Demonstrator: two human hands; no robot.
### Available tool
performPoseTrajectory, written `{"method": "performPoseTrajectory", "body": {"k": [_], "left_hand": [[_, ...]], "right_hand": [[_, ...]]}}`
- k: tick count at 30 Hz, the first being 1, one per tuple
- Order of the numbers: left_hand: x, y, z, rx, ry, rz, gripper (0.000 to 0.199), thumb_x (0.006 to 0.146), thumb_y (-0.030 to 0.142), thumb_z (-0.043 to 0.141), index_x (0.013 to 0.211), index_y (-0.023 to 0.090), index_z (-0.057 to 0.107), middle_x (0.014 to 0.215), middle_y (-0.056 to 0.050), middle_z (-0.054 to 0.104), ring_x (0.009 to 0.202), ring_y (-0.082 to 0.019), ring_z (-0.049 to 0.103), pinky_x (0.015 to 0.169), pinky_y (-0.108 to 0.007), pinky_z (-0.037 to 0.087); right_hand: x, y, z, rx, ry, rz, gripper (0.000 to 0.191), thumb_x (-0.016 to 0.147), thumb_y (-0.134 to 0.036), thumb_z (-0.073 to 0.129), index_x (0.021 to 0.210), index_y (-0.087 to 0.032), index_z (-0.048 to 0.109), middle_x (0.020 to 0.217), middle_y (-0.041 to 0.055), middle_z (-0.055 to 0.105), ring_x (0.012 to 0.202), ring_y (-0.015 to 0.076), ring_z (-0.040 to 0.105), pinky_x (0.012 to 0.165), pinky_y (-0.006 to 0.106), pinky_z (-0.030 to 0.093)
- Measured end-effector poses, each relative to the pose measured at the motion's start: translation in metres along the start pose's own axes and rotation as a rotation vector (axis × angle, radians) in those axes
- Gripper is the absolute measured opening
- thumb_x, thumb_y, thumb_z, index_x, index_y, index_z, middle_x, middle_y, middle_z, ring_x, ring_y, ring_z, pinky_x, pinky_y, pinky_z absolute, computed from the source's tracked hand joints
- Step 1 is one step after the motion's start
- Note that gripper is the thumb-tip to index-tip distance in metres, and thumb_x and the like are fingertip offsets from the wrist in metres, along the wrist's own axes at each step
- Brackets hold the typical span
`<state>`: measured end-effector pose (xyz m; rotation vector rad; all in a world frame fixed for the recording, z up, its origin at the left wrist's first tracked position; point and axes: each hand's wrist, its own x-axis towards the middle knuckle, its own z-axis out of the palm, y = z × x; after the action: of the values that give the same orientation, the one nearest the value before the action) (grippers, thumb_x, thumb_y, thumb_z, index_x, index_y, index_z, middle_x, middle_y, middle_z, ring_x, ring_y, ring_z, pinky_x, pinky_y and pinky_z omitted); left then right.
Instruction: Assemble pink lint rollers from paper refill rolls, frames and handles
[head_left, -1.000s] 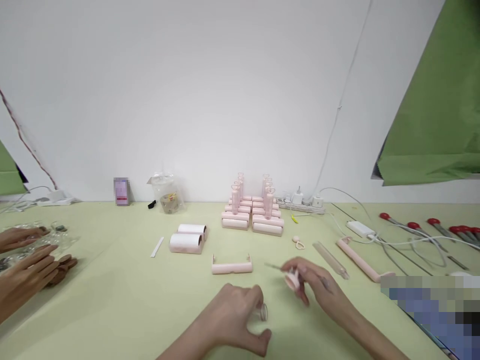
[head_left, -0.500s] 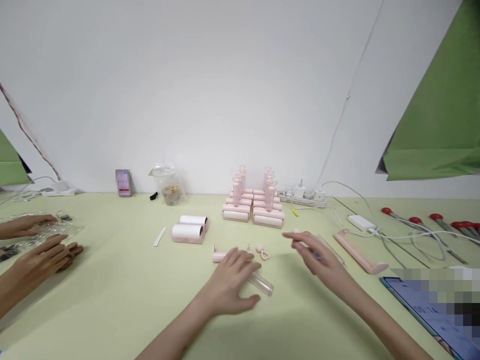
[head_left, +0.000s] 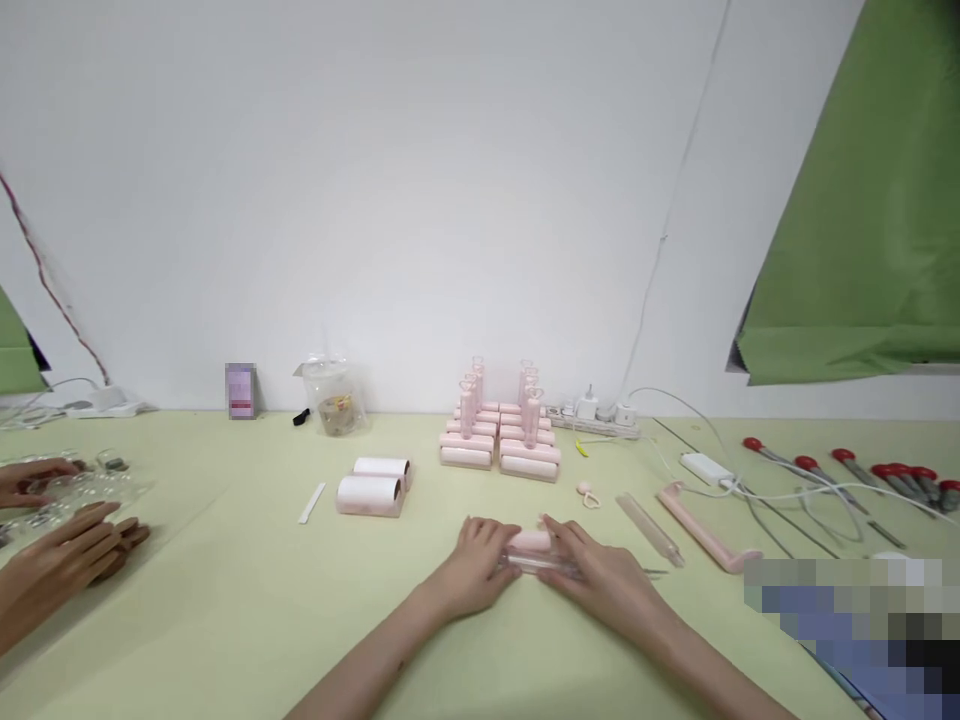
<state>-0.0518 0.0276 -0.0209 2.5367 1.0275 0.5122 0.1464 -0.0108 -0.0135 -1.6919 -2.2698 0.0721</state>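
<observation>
My left hand [head_left: 484,565] and my right hand [head_left: 592,570] are closed on the two ends of a pink lint-roller frame [head_left: 529,541] low over the table. A clear plastic piece [head_left: 534,564] lies along its near side, also between my hands. Fingers cover both ends of these parts. A thin grey rod [head_left: 656,573] shows beside my right hand; whether I hold it is unclear. Beyond that hand lie a pink cap with a heart-shaped loop [head_left: 590,496], a clear pinkish handle tube [head_left: 651,528] and another pink frame [head_left: 705,528].
Pink lint rollers [head_left: 529,458] stand in two rows near the wall. Two white paper rolls [head_left: 369,494] and a white strip [head_left: 312,503] lie left. Cables, a white adapter [head_left: 707,469] and red-ended tools [head_left: 806,465] occupy the right. Another person's hands [head_left: 71,545] work far left.
My hands have come together around the pink frame and clear piece. The heart-loop cap now lies farther right, and the handle tube near my right hand is uncovered. The view has tilted up slightly.
</observation>
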Motion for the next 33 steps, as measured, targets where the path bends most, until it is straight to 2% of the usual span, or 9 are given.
{"method": "performPoseTrajectory", "body": {"k": [4,8,12,14,18,23,27,30,33], "left_hand": [[0.054,0.032,0.031,0.039,0.047,-0.077,0.044,0.08,0.035,0.044,0.121,0.021,0.04,0.11,-0.011,0.051,0.102,-0.029,0.041,0.085,-0.046,0.032],[0.1,0.06,0.061,0.029,0.097,-0.09,0.05,0.077,0.035,0.043,0.123,0.016,0.039,0.108,-0.017,0.05,0.102,-0.034,0.041,0.082,-0.051,0.031],[0.126,0.072,0.078,-0.028,0.092,0.016,0.058,0.069,0.035,0.051,0.123,0.019,0.04,0.12,-0.016,0.043,0.109,-0.032,0.037,0.087,-0.046,0.032],[0.13,0.072,0.081,-0.063,0.093,0.045,0.071,0.065,0.035,0.054,0.129,0.016,0.031,0.128,-0.017,0.035,0.117,-0.033,0.029,0.094,-0.049,0.023],[0.109,0.064,0.072,-0.209,0.113,0.087,0.088,0.064,0.041,0.057,0.135,0.011,0.015,0.139,-0.018,0.017,0.128,-0.032,0.006,0.103,-0.049,-0.002],[0.041,0.035,0.035,-0.224,0.171,0.001,0.071,0.069,0.036,0.054,0.131,0.016,0.027,0.136,-0.012,0.025,0.125,-0.029,0.015,0.104,-0.048,0.003],[-0.002,0.0,0.011,-0.263,0.314,-0.147,0.067,0.071,0.028,0.052,0.13,0.013,0.023,0.134,-0.014,0.025,0.124,-0.026,0.017,0.104,-0.044,0.012],[-0.014,-0.026,0.005,-0.396,0.402,-0.267,0.083,0.067,0.025,0.058,0.131,0.01,0.009,0.135,-0.017,0.018,0.127,-0.026,0.011,0.105,-0.041,0.012],[-0.013,-0.043,0.001,-0.6,0.298,-0.287,0.102,0.057,0.02,0.068,0.131,0.014,-0.002,0.128,-0.015,0.028,0.118,-0.026,0.031,0.097,-0.039,0.029]], "right_hand": [[-0.012,0.046,-0.006,-0.118,0.137,0.182,0.032,0.078,-0.038,0.042,0.104,-0.025,0.054,0.096,0.0037,0.064,0.072,0.022,0.064,0.045,0.026,0.041],[-0.015,0.081,-0.011,-0.177,0.159,0.246,0.027,0.074,-0.02,0.037,0.092,-0.022,0.058,0.098,0.006,0.064,0.077,0.0229,0.064,0.049,0.028,0.043],[-0.002,0.086,-0.031,-0.188,0.223,0.264,0.027,0.073,-0.022,0.038,0.092,-0.021,0.057,0.099,0.0083,0.062,0.075,0.0242,0.063,0.051,0.03,0.043],[0.016,0.076,-0.042,-0.178,0.251,0.272,0.03,0.077,-0.025,0.035,0.097,-0.021,0.055,0.102,0.0083,0.059,0.068,0.0222,0.063,0.049,0.03,0.042],[0.074,0.049,-0.046,-0.11,0.257,0.209,0.029,0.08,-0.034,0.036,0.101,-0.023,0.053,0.106,0.0045,0.056,0.071,0.0185,0.063,0.057,0.029,0.043],[0.128,0.026,-0.029,0.022,0.251,0.211,0.033,0.078,-0.041,0.04,0.096,-0.018,0.053,0.094,0.0087,0.06,0.075,0.0225,0.062,0.057,0.029,0.041],[0.118,0.006,-0.022,0.106,0.236,0.166,0.028,0.081,-0.044,0.035,0.08,-0.022,0.052,0.076,0.0032,0.063,0.07,0.0229,0.061,0.054,0.028,0.04],[0.091,-0.02,-0.016,0.159,0.202,0.082,0.025,0.08,-0.045,0.037,0.077,-0.025,0.052,0.074,-0.0007,0.064,0.067,0.02,0.061,0.053,0.025,0.04],[0.072,-0.047,-0.012,0.249,0.127,-0.029,0.018,0.077,-0.04,0.044,0.073,-0.025,0.052,0.071,-0.0035,0.063,0.063,0.0169,0.06,0.053,0.023,0.04]]}}
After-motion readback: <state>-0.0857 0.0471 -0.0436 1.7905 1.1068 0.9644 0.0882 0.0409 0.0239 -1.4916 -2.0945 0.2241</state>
